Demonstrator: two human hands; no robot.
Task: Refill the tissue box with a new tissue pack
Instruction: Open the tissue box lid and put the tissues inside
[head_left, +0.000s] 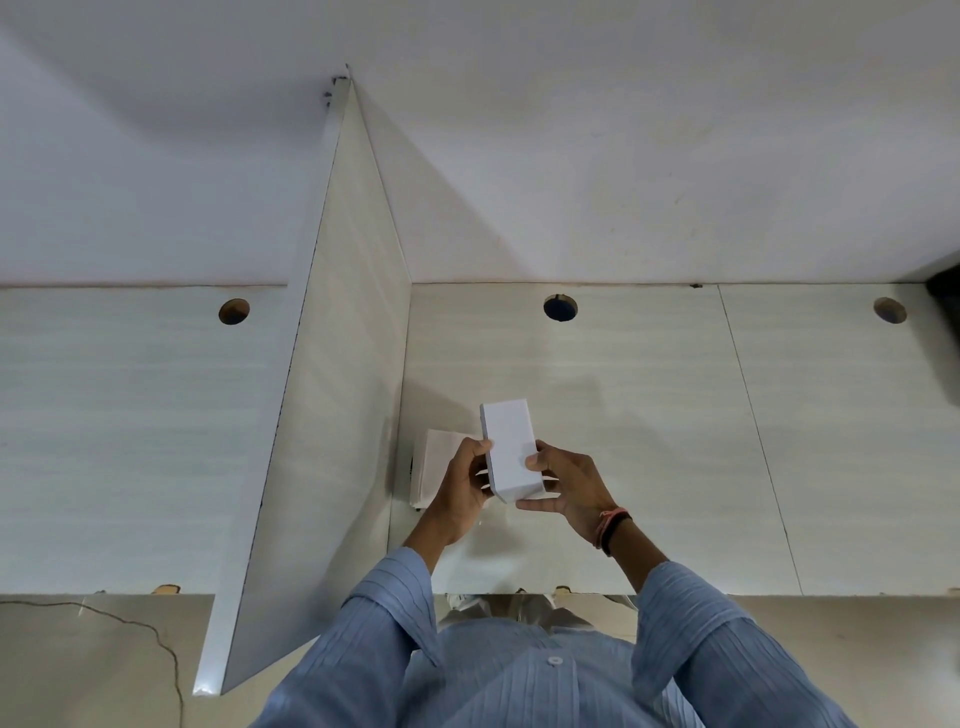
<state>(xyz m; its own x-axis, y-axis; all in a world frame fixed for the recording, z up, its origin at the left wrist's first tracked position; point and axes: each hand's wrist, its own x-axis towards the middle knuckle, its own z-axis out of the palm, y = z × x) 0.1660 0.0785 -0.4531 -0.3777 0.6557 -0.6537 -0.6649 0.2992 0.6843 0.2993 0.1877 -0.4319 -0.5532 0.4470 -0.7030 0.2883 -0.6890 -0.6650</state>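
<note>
A plain white tissue box is held above the desk, tilted with one end pointing away from me. My left hand grips its left edge with thumb and fingers. On its near right side my right hand clasps it, fingers underneath. A white stack of tissues lies on the desk just left of the box, beside the divider and partly hidden by my left hand.
A white divider panel stands upright on the left, close to the tissues. The pale desk has round cable holes along the back by the wall. My right wrist wears a dark band.
</note>
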